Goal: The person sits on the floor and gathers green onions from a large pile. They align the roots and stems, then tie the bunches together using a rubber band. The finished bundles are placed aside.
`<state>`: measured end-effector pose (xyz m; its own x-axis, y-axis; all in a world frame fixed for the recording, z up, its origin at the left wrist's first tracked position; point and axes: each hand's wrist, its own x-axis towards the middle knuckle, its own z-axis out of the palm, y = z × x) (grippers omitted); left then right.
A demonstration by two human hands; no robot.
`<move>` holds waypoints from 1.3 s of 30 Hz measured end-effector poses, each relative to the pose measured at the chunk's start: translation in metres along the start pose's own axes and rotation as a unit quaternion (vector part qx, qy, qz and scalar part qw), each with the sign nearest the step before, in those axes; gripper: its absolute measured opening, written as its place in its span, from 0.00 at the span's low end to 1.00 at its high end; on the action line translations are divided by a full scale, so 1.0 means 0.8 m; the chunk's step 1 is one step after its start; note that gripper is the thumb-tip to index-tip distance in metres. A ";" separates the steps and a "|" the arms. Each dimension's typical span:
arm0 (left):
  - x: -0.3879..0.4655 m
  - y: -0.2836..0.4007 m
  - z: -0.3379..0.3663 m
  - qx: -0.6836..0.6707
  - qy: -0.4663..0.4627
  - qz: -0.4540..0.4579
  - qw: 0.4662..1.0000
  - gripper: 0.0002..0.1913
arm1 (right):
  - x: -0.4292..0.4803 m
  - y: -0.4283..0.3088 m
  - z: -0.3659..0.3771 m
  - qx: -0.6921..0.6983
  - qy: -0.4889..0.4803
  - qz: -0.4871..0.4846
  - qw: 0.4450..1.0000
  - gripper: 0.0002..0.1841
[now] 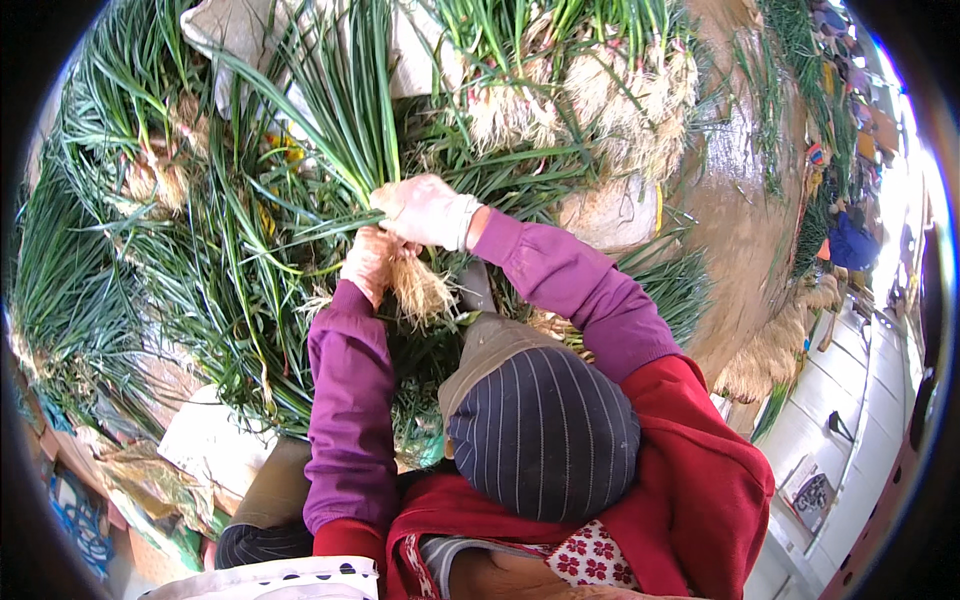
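My left hand (367,259), in a pale glove, is closed around the lower stems of a bunch of green onions (360,112), just above its pale, stringy roots (420,289). Higher on the same bunch, close by, my right hand (420,210) grips the stems in a whitish glove with a band at the wrist. The long green leaves point away from me and the roots hang towards me. Loose green leaves (202,277) lie thickly under and left of my hands. My palms and the stems inside them are hidden.
Rooted green onion bunches (637,97) lie at the upper right, others (161,180) at the upper left. A white sack (611,214) lies right of my hands. Beyond is wet brown floor (739,217). A person in blue (853,240) is at the far right. My knee (540,427) is close below.
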<state>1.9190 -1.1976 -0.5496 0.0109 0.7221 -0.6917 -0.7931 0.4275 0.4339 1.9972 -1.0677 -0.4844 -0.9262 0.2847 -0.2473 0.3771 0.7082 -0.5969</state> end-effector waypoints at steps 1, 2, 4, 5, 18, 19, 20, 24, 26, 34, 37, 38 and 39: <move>-0.003 0.006 0.006 -0.035 -0.016 -0.020 0.999 0.04 | 0.000 -0.001 -0.008 -0.010 0.005 -0.010 1.000 0.09; -0.009 0.011 0.012 -0.047 0.004 -0.022 0.999 0.04 | 0.001 0.002 -0.020 0.010 -0.020 0.033 0.999 0.07; -0.036 0.056 0.065 -0.046 0.003 0.000 0.999 0.04 | 0.023 0.062 -0.016 0.005 0.092 0.189 0.978 0.09; -0.051 0.076 0.082 -0.038 0.002 0.029 0.999 0.04 | 0.022 0.092 -0.027 0.056 0.194 0.240 0.950 0.10; -0.076 0.162 0.070 -0.077 -0.040 0.177 0.980 0.20 | -0.048 0.165 -0.101 -0.069 0.067 0.439 0.894 0.11; -0.081 0.159 0.067 -0.110 -0.051 0.165 0.979 0.21 | -0.041 0.159 -0.080 -0.148 0.045 0.376 0.914 0.10; -0.083 0.163 0.055 -0.140 -0.083 0.184 0.969 0.20 | -0.031 0.108 -0.076 -0.063 0.033 0.297 0.952 0.08; -0.097 0.177 0.071 -0.129 -0.104 0.248 0.954 0.13 | -0.036 -0.011 -0.008 -0.103 -0.194 0.003 0.976 0.08; -0.101 0.188 0.086 -0.109 -0.103 0.261 0.953 0.11 | -0.046 -0.001 -0.008 -0.066 -0.127 -0.171 0.975 0.09; -0.059 0.147 0.068 -0.099 0.003 0.192 0.976 0.11 | 0.076 0.229 -0.142 -0.082 0.098 0.483 0.866 0.25; -0.061 0.139 0.059 -0.136 0.003 0.196 0.971 0.11 | 0.092 0.205 -0.123 -0.094 0.072 0.450 0.885 0.17; -0.066 0.144 0.056 -0.118 0.018 0.204 0.972 0.11 | 0.087 0.187 -0.103 -0.098 0.067 0.360 0.925 0.14; -0.070 0.148 0.056 -0.103 0.029 0.211 0.972 0.11 | 0.075 0.155 -0.084 -0.169 0.039 0.304 0.937 0.13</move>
<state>1.8517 -1.1632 -0.4335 -0.3710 0.7749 -0.5117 -0.8246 -0.0215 0.5654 1.9879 -0.9195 -0.5215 -0.5425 0.7393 -0.3989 0.8246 0.5594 -0.0846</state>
